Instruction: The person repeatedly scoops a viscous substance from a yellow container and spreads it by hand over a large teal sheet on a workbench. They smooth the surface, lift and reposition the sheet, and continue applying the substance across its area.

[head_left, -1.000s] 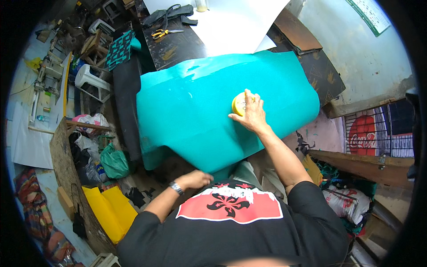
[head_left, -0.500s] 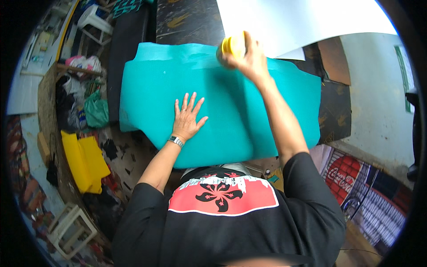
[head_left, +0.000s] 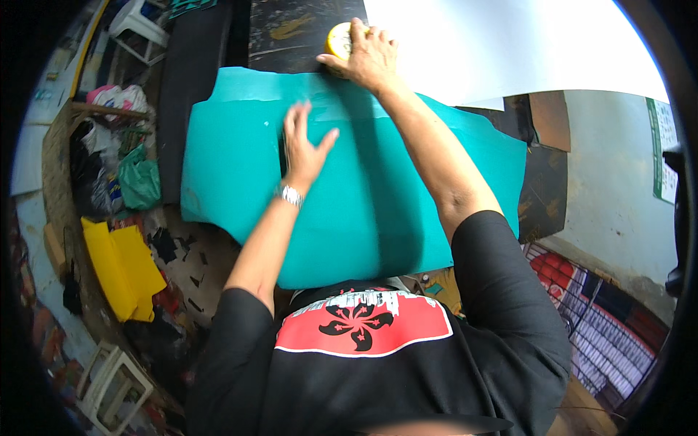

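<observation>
A large teal sheet (head_left: 334, 174), soft-looking like foam or fabric, lies over the dark table, and its near edge reaches my waist. At the sheet's far edge my right hand (head_left: 371, 59) grips a round yellow object (head_left: 339, 42) with a pale printed top, which rests on or just above the dark tabletop. The hand covers part of it, so its full shape is hidden. My left hand (head_left: 305, 149) is open over the middle-left of the sheet, fingers blurred by motion, with a dark shadow beside it. It holds nothing.
A big white sheet (head_left: 509, 51) spreads over the table's far right. The dark tabletop (head_left: 298, 36) shows behind the teal sheet. To the left are a white plastic stool (head_left: 138, 27), a green bag (head_left: 139, 178), folded yellow material (head_left: 123, 269) and floor scraps.
My right hand has carried the yellow object left and away from me, past the sheet's far edge. My left hand, flat on the sheet before, has moved farther away and appears lifted.
</observation>
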Demonstrator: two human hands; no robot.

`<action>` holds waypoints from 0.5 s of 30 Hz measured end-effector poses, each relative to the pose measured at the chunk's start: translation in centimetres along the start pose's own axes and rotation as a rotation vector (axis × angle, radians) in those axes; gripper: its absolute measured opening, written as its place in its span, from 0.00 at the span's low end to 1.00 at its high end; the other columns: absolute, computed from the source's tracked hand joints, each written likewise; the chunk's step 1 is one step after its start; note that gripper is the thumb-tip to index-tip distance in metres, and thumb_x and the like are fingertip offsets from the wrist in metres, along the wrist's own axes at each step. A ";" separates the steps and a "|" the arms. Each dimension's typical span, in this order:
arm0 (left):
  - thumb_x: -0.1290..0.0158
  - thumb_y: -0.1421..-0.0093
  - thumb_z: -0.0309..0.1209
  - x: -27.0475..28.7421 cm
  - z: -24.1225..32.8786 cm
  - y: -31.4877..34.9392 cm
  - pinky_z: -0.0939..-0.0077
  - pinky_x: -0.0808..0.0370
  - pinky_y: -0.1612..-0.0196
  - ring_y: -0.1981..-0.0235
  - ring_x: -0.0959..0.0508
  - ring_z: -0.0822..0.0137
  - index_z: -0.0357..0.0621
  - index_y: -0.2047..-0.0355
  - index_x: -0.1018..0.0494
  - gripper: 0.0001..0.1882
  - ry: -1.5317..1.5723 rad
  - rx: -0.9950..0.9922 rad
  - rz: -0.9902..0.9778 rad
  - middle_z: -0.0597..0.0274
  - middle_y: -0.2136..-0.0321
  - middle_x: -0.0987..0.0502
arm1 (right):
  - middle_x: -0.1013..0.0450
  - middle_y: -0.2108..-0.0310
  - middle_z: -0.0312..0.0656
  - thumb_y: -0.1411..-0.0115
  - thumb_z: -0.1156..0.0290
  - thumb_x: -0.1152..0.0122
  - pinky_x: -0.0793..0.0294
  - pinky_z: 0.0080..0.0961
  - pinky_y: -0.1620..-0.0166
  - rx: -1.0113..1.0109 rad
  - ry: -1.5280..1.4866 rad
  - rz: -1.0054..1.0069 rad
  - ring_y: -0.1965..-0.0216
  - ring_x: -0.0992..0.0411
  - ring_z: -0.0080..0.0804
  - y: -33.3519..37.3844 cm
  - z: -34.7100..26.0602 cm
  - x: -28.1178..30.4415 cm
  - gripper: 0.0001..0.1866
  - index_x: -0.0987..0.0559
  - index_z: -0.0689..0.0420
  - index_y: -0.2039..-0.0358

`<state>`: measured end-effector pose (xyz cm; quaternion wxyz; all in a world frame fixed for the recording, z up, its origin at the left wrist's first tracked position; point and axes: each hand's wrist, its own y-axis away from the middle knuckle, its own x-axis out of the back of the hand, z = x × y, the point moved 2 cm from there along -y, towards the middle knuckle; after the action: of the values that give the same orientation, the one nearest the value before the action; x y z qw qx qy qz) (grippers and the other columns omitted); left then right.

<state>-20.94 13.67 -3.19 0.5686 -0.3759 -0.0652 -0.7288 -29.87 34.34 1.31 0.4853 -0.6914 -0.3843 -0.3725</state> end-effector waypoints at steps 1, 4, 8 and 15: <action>0.32 0.51 0.41 -1.5 -0.6 -2.8 0.60 0.36 0.39 0.39 0.37 0.43 0.37 0.37 0.42 0.46 0.055 -0.047 0.098 0.42 0.40 0.37 | 0.32 0.51 0.58 0.61 0.26 0.35 0.36 0.50 0.49 0.006 0.004 0.034 0.49 0.34 0.52 0.0 -0.3 0.0 0.58 0.36 0.58 0.40; 0.30 0.57 0.47 -6.1 -2.2 -9.6 0.51 0.44 0.36 0.36 0.39 0.50 0.40 0.34 0.47 0.56 0.082 -0.042 0.135 0.47 0.37 0.41 | 0.29 0.54 0.61 0.57 0.26 0.38 0.32 0.49 0.52 -0.030 -0.037 0.071 0.52 0.30 0.56 0.1 -0.7 0.1 0.55 0.33 0.59 0.42; 0.38 0.53 0.55 -9.4 -2.9 -11.6 0.52 0.51 0.37 0.35 0.40 0.68 0.53 0.35 0.45 0.48 -0.280 0.060 0.042 0.71 0.35 0.40 | 0.27 0.59 0.63 0.55 0.30 0.38 0.28 0.45 0.54 0.056 -0.073 0.062 0.57 0.27 0.56 0.3 -1.0 1.0 0.51 0.30 0.64 0.45; 0.32 0.57 0.50 -8.0 -1.8 -11.8 0.51 0.45 0.39 0.43 0.30 0.61 0.52 0.39 0.41 0.47 -0.115 -0.049 0.146 0.66 0.41 0.34 | 0.27 0.63 0.63 0.57 0.30 0.38 0.24 0.45 0.57 -0.006 -0.201 -0.004 0.60 0.25 0.56 0.0 0.0 0.4 0.52 0.28 0.69 0.50</action>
<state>-31.57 23.02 -5.53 0.6063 -0.4348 -0.0525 -0.6638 -29.74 34.38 1.66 0.4415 -0.7259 -0.4314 -0.3034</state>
